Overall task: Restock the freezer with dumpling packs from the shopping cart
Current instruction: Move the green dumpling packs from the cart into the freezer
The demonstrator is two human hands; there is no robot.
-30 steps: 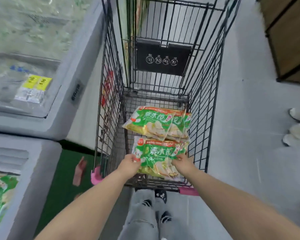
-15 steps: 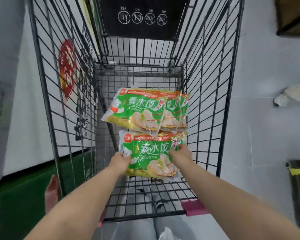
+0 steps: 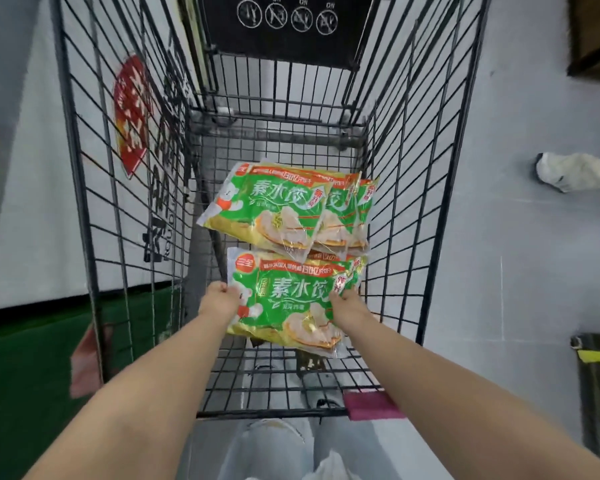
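Note:
A black wire shopping cart (image 3: 413, 209) fills the view. Inside lie green and yellow dumpling packs. The near pack (image 3: 288, 299) is gripped at both sides: my left hand (image 3: 220, 301) holds its left edge and my right hand (image 3: 347, 304) holds its right edge. More packs lie under it; I cannot tell how many the hands hold. A second stack of dumpling packs (image 3: 278, 206) rests further in, overlapping the near pack's top edge. The freezer is out of view.
A grey-white wall and green floor (image 3: 21, 368) lie left of the cart. A red round sign (image 3: 130, 112) hangs on the cart's left side. Another person's white shoe (image 3: 568, 171) stands on the grey floor at right. A pink handle end (image 3: 371, 405) is at the cart's near edge.
The view has dropped and closed in on the cart, and the freezer at left has left the frame. Both hands keep their hold on the near pack, now raised a little.

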